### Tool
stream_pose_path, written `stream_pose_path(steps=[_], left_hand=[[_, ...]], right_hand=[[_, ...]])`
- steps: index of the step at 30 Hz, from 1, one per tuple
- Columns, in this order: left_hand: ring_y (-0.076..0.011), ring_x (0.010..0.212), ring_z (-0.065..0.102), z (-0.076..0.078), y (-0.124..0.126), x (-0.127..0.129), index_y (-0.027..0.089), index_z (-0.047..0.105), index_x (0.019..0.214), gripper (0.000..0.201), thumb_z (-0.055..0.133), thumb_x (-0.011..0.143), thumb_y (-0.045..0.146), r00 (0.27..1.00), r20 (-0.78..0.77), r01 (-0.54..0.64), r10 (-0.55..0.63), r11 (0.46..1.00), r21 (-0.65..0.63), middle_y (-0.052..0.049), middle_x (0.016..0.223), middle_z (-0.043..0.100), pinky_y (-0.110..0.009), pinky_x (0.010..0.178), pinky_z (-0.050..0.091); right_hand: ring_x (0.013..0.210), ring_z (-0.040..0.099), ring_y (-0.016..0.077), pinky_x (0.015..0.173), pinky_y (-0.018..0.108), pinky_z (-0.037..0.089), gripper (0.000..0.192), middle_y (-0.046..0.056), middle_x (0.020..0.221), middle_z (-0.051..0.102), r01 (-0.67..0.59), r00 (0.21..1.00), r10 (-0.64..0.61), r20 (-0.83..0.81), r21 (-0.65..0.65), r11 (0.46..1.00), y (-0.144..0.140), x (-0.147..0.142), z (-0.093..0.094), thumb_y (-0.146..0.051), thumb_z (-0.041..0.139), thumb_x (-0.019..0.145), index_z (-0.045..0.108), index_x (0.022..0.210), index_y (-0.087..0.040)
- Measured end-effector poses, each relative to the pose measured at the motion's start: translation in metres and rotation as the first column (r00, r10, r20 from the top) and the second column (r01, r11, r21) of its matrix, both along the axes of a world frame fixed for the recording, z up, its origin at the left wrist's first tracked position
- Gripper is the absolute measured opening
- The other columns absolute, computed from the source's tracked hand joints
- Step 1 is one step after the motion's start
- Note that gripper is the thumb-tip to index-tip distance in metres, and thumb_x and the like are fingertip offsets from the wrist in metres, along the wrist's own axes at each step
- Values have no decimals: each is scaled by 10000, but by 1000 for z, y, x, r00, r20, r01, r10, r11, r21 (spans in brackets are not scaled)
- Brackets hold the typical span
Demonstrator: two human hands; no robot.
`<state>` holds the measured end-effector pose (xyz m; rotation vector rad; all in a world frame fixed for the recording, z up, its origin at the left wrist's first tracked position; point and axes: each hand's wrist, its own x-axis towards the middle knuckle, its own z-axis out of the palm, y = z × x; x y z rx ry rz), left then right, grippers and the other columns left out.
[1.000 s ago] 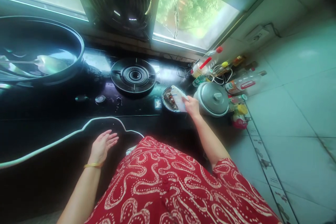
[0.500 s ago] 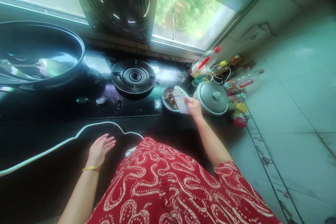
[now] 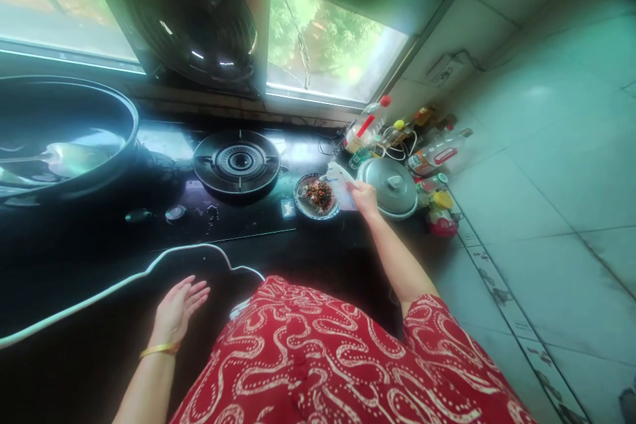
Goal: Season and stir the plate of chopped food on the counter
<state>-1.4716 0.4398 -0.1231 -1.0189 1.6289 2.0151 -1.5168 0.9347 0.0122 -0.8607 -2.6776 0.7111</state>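
My right hand (image 3: 365, 199) is closed on a translucent white plastic bag (image 3: 339, 185), held at the right side of a patterned plate (image 3: 299, 204). Dark and reddish chopped food (image 3: 318, 194) is heaped on the plate, and the bag covers part of its right rim. Whether anything is inside the bag I cannot tell. My left hand (image 3: 176, 305) hangs in front of the counter edge with fingers stretched out and holds nothing. A white hose or cable (image 3: 149, 269) runs just above it.
A lidded pot (image 3: 390, 187) stands right of the plate, with several bottles (image 3: 368, 126) and jars (image 3: 442, 215) around it. Left are a gas burner (image 3: 238, 162) and a large wok (image 3: 130, 126) holding a spatula (image 3: 69, 158). A range hood (image 3: 193, 20) hangs above.
The bag has shifted right relative to the plate, so more of the food shows. The whole view has turned slightly. My left hand stays open.
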Motion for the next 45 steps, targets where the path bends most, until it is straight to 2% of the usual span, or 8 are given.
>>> stream_pose_path(steps=[5,10,16,20,26,33,39,45], left_hand=[[-180,664,733,-2,-3,2,128,589,1040,163,505,917,65,1000,-4,-1,1,1000,-30,-87,818,714,-263,608,596],[-181,666,730,1,0,0,127,589,1044,174,507,907,59,1000,10,-1,1,1000,-20,-86,820,710,-272,621,593],[-184,683,734,1,1,0,131,594,1061,177,519,909,79,1000,9,8,-8,999,-31,-89,835,716,-279,632,601],[-177,669,737,-1,1,0,137,593,1041,162,513,912,78,1000,11,17,-17,999,-35,-78,800,721,-263,614,604],[-162,574,703,10,1,-7,148,610,999,128,520,910,130,999,-32,17,-20,995,-98,-35,640,689,-228,560,586],[-154,593,699,19,7,-14,160,612,976,127,519,894,132,998,-52,18,-24,993,-113,-24,655,691,-223,574,586],[-156,602,698,19,11,-15,161,608,989,125,525,896,150,998,-52,30,-37,992,-119,-29,670,689,-232,585,586],[-161,608,698,19,11,-16,161,613,992,142,537,873,149,997,-59,37,-45,992,-119,-29,673,688,-240,589,589]], right_hand=[[712,551,176,639,260,350,335,36,726,666,2,999,-4,-40,-32,999,2,1,-6,-458,547,883,732,791,-194],[692,546,183,636,274,360,410,41,699,647,24,995,-31,-96,-73,997,4,6,-9,-529,528,874,726,782,-182],[671,529,180,639,286,382,524,68,707,658,57,981,-76,-177,-109,992,14,30,-15,-622,515,855,741,822,-151],[672,524,179,631,280,382,543,72,693,664,71,985,-89,-149,-117,991,19,48,-19,-652,522,848,744,787,-160],[686,551,181,631,277,403,587,85,743,685,94,975,-122,-184,-153,984,19,66,-23,-670,515,848,754,844,-134],[741,606,211,681,291,455,531,72,761,698,110,979,-143,-143,-217,970,25,79,-47,-620,552,834,778,901,-144],[772,629,219,723,297,466,598,94,824,725,99,957,-157,-245,-234,967,23,88,-47,-669,540,849,778,937,-127],[731,620,216,640,283,427,558,64,740,697,134,978,-169,-124,-248,959,19,95,-50,-650,552,814,784,898,-149]])
